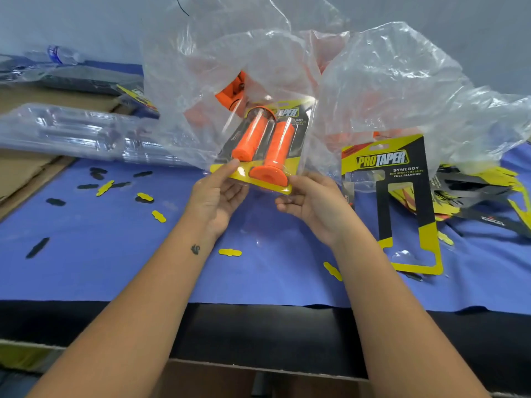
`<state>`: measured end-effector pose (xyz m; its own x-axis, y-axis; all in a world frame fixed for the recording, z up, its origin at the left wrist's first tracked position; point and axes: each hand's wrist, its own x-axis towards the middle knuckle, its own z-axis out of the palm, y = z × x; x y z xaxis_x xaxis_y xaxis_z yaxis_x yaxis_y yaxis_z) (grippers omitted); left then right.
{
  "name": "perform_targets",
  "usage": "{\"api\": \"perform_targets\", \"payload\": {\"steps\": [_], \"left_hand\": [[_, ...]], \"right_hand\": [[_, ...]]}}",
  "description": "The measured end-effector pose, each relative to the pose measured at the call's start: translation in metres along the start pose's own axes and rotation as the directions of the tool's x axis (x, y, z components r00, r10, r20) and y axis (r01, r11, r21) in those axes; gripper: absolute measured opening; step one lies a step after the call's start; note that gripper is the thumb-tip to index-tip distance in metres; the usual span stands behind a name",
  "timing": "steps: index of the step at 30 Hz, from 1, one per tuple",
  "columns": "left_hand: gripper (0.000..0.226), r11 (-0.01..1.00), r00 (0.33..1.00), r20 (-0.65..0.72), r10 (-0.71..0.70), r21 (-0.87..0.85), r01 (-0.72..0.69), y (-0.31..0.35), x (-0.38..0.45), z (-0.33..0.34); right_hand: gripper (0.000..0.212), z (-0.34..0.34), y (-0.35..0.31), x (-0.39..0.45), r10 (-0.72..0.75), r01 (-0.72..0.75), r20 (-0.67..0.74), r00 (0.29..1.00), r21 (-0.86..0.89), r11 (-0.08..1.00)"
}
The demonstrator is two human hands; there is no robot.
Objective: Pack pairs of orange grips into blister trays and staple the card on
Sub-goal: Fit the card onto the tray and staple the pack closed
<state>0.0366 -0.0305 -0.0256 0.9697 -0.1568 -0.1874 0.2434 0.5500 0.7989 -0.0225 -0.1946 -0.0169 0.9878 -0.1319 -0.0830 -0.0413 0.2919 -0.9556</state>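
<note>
Progress: one pack looks assembled, a clear plastic blister tray with yellow-and-black printed card (260, 145) holding two orange rubber handlebar grips (263, 146) side by side, held up at the centre of the frame; no staples can be made out, and no stapler shows, so I judge the stapling still to do.
Left to pack: more orange grips sit inside the crumpled clear plastic bags (373, 90) across the top; a long stack of empty clear blister trays (74, 133) lies at the left.
Desk: a blue cloth-covered desk (115, 254) with a black front edge, brown cardboard at far left.
Room: a plain grey wall behind.
Cards: a loose yellow-and-black backing card (402, 202) lies right of centre, more fanned at the far right.
Left hand (215, 199): grip pinches the pack's lower left corner.
Right hand (310, 202): fingers curl under the lower right edge, holding it.
Scraps: small yellow and black punched-out tabs (106, 188) lie scattered over the cloth.
</note>
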Motion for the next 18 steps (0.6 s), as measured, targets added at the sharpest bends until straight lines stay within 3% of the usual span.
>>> {"api": "perform_targets", "payload": {"steps": [3, 7, 9, 14, 18], "left_hand": [[0.011, 0.996, 0.996, 0.066, -0.053, 0.079, 0.048, -0.003, 0.001, 0.000], [0.020, 0.993, 0.994, 0.074, -0.086, 0.088, 0.079, -0.003, 0.003, -0.001], [0.012, 0.995, 0.995, 0.063, -0.081, 0.057, 0.078, -0.004, 0.002, 0.000], [0.019, 0.982, 0.998, 0.054, -0.021, -0.186, 0.031, -0.005, -0.003, 0.006], [0.013, 0.981, 0.992, 0.128, -0.008, -0.191, 0.033, -0.005, -0.008, 0.008]], "right_hand": [[0.007, 0.005, 0.004, -0.002, -0.019, 0.021, 0.065, 0.998, -0.036, 0.999], [0.029, 0.008, 0.009, -0.003, -0.010, 0.014, 0.090, 0.996, -0.048, 0.999], [0.030, 0.008, 0.010, -0.002, -0.007, 0.012, 0.088, 0.996, -0.061, 0.998], [0.024, 0.014, 0.012, -0.003, -0.066, 0.081, 0.096, 0.993, -0.158, 0.984], [0.025, 0.018, 0.013, -0.004, -0.184, 0.215, 0.144, 0.972, -0.251, 0.944]]}}
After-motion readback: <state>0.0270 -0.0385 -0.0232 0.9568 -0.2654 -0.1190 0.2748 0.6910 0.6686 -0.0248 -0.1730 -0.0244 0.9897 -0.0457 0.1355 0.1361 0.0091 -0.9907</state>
